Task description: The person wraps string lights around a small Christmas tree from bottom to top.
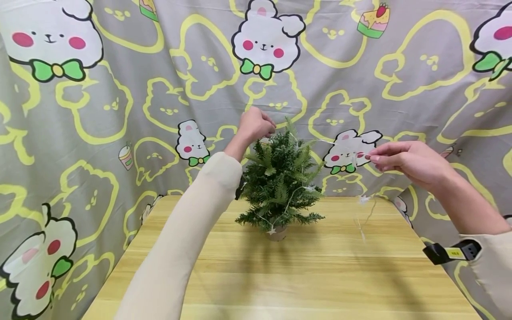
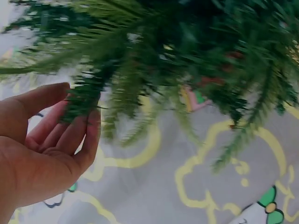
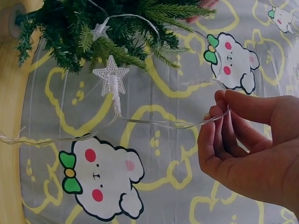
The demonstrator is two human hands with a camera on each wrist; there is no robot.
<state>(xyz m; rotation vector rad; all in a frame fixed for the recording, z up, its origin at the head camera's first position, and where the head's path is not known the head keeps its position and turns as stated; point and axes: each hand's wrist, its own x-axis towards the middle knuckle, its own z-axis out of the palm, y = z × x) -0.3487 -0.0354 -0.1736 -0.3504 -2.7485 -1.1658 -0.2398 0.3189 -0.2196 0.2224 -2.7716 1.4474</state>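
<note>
A small artificial Christmas tree stands upright in a pot on the wooden table. Clear wire with star lights winds over its branches. My left hand is at the tree's upper left; in the left wrist view its thumb and curled fingers close around a green branch tip, and needles hide part of the fingertips. Right of the tree, my right hand pinches the light string between thumb and fingers. From there the wire runs to the treetop, and a clear star light hangs on the loose part.
A grey curtain printed with white and yellow cartoon animals hangs close behind the table and on both sides. The wood-grain tabletop spreads in front of the tree. A black wrist strap sits at my right sleeve.
</note>
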